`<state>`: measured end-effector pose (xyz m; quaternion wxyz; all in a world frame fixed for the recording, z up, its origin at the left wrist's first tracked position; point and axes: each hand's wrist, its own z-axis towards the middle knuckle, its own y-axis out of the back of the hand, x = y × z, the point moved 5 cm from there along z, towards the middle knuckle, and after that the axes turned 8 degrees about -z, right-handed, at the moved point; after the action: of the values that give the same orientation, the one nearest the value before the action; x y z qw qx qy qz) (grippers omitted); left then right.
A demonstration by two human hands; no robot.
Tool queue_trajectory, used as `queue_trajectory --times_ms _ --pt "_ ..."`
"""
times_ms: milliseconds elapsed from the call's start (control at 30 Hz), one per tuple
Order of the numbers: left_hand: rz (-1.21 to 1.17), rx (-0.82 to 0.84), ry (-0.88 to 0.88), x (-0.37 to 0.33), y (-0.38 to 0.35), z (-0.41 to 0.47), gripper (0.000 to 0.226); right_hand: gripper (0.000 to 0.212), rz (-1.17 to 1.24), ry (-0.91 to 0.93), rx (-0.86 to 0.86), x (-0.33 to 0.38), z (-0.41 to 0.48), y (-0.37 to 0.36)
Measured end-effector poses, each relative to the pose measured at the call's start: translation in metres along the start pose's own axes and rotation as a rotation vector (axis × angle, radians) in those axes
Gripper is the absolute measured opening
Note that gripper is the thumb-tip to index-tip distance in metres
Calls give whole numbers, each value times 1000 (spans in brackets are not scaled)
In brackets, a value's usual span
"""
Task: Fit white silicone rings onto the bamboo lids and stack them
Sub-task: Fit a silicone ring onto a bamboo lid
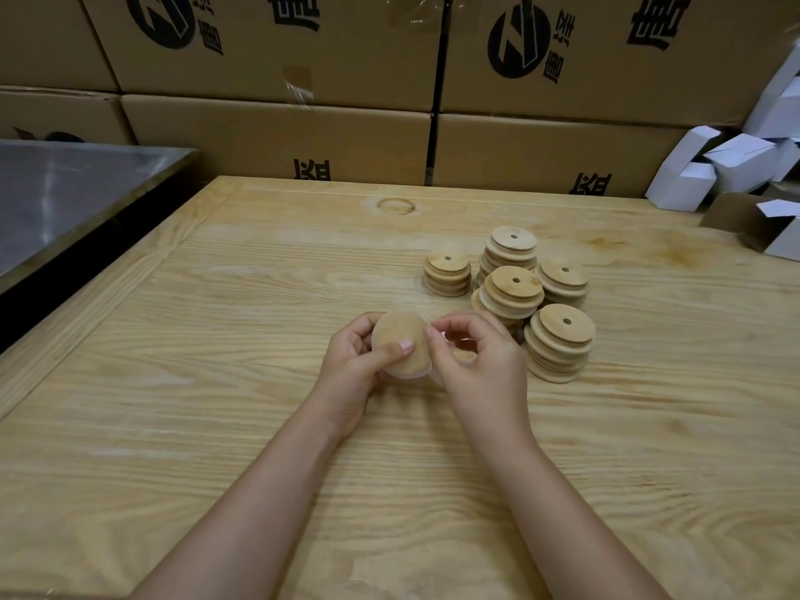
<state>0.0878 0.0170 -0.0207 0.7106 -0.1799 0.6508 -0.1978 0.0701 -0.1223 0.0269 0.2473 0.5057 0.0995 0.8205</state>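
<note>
Bamboo is what I feel most of: the bamboo lid [400,335] sits in my left hand [355,365], fingers curled behind it and the thumb [396,349] laid flat across its face, held just above the wooden table [216,339] near the middle of my view. The silicone ring [407,375] shows as a pale, translucent band along the lid's rim from about 4 to 7 o'clock, so I judge that part seated or close to it. My right hand [480,361] is closed narrow, its fingertips [433,335] pinching the ring at the lid's 3 o'clock edge. Whether the band is home around the far side, near 12 o'clock, I cannot tell, since my fingers hide it. To do this well, I should keep the left thumb pressing so the lid cannot spin. The right hand should then walk the ring round the rim in short pinches without stretching one spot, which could make the seated side pop off. After that I would run a fingertip round to check for twists. The stacks of lids [558,344] wait at 2 o'clock from my hands, well within reach.
</note>
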Motion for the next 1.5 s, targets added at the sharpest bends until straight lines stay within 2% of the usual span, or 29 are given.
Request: queue_trajectory --times_ms 67,167,267,433,600,833,1000,1233,1500 --pt "5 -32 -33 -1 3 1 31 5 -108 107 -45 5 -2 0" --pt "29 -40 -50 -1 4 1 29 4 -146 146 -86 4 -3 -1" --pt "39 -34 -51 -1 2 1 25 8 -49 56 -62 -2 0 -2" --pt "11 -11 -21 1 1 1 24 11 174 -224 29 -18 3 -6" --pt "-7 -1 -3 0 1 0 23 15 169 -220 48 -17 5 -3" --pt "-61 -36 52 -2 -1 -1 35 8 42 -98 63 -11 6 0" --pt "-162 -49 124 -3 -1 -2 44 14 -7 121 107 -1 6 4" --pt "-119 -42 220 -1 -1 -2 31 7 -304 620 4 14 -3 8" --pt "-180 -61 230 -2 -1 -3 26 7 -423 750 -83 21 -10 4"
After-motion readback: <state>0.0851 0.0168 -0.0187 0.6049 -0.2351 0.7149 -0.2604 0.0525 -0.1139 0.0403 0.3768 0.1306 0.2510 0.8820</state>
